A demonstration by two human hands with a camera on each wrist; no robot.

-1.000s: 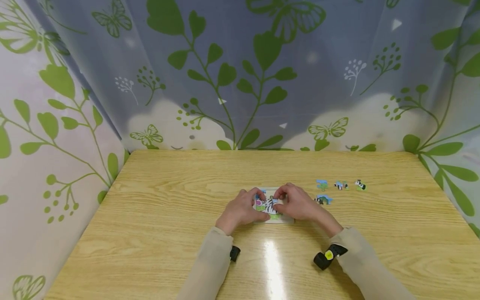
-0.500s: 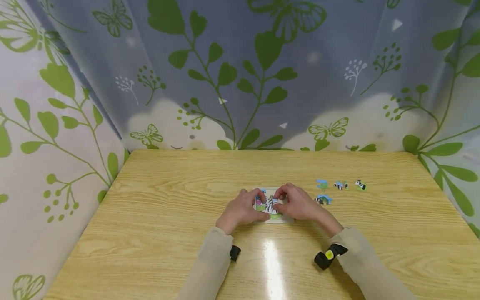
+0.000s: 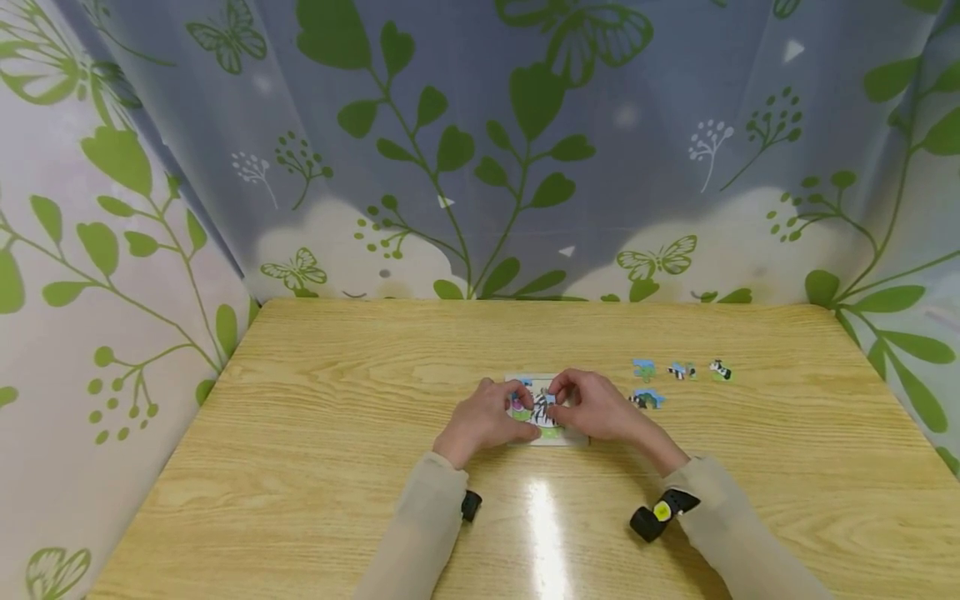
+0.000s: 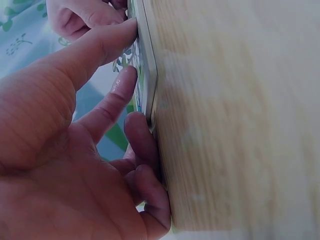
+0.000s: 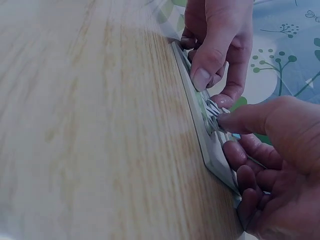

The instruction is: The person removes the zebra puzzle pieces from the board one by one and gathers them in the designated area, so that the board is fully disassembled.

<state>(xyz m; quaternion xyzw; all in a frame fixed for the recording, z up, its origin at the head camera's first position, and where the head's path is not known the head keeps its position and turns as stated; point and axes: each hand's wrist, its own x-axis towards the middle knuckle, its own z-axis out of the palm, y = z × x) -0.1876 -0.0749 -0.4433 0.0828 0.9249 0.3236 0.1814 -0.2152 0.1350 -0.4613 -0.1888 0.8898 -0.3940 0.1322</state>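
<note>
A small pale puzzle board (image 3: 564,442) lies on the table, partly filled with pieces showing a zebra's stripes, green ground and a pink patch. My left hand (image 3: 483,414) holds it at the left, its thumb on the near part and index finger bent over the picture. Other left fingers curl along the board's end in the left wrist view. From the right, my right hand (image 3: 596,408) pinches a striped puzzle piece (image 5: 214,109) between thumb and index finger, low over the board. Fingers partly cover the piece, so whether it sits in place I cannot tell.
Several loose puzzle pieces lie right of the board: a blue-green one (image 3: 644,370), a blue-and-white one (image 3: 682,371), a black-and-white animal (image 3: 721,370) and a dark green-blue one (image 3: 648,399). A leaf-patterned curtain (image 3: 480,167) hangs behind the wooden table (image 3: 315,400).
My right hand has shifted very slightly over the board, still pinching the striped piece. The left hand, board and loose pieces stay about where they were.
</note>
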